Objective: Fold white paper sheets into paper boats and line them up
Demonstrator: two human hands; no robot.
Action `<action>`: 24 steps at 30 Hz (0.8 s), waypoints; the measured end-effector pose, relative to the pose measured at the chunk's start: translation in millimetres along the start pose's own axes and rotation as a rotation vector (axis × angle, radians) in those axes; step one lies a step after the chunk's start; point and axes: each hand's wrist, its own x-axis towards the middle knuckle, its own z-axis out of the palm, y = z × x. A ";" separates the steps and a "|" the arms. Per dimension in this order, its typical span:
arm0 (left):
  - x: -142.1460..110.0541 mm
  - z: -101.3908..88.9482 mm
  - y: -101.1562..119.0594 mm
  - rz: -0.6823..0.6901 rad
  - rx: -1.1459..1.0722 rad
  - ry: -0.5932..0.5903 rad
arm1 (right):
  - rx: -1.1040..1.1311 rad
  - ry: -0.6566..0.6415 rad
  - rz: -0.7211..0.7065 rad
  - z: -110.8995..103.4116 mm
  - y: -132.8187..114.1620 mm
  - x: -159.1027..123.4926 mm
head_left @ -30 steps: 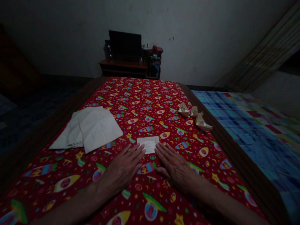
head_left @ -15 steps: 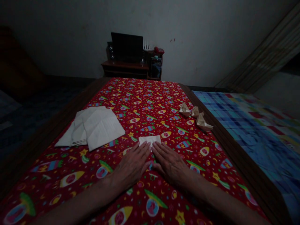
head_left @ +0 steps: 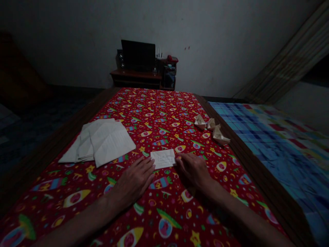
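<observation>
A small folded sheet of paper [head_left: 162,158] with faint writing lies flat on the red patterned cloth [head_left: 164,113]. My left hand [head_left: 135,178] rests open, its fingers stretched out and the fingertips on the paper's left edge. At the opposite edge my right hand [head_left: 195,169] has its fingers curled in, closed at the paper's right side; its fingertips are partly hidden. To the left, a stack of creased white paper sheets [head_left: 111,140] is fanned out. Three folded paper boats [head_left: 220,136] sit together near the cloth's right side.
Brown wooden edging [head_left: 246,164] borders the cloth on both sides. Beyond the far end stands a low cabinet [head_left: 136,76] with a dark screen [head_left: 138,55] and a red telephone [head_left: 172,59]. A blue checked mat [head_left: 246,127] lies on the right.
Both hands slid inward over the paper, then moved apart to its sides. My right hand has gone from flat fingers to curled ones at the paper's right edge.
</observation>
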 end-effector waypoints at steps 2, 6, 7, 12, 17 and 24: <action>3.6 -1.1 -1.4 0.001 -0.035 0.015 | 0.043 -0.028 0.101 1.2 0.1 10.9; 2.8 0.3 -6.0 -0.007 -0.077 0.023 | 0.218 -0.138 0.217 4.7 -4.3 23.5; 1.6 1.2 -7.2 -0.009 -0.083 0.017 | 0.249 -0.147 0.250 6.3 -5.5 24.3; 4.3 0.3 -12.5 -0.042 -0.060 0.023 | 0.437 -0.025 0.302 10.4 -8.9 20.7; 34.2 -17.3 -14.1 -0.036 0.026 0.166 | 0.373 0.281 0.036 -5.7 -13.0 25.6; 54.9 -23.1 -7.3 0.063 0.005 0.123 | -0.133 0.227 -0.534 -10.9 -34.2 15.1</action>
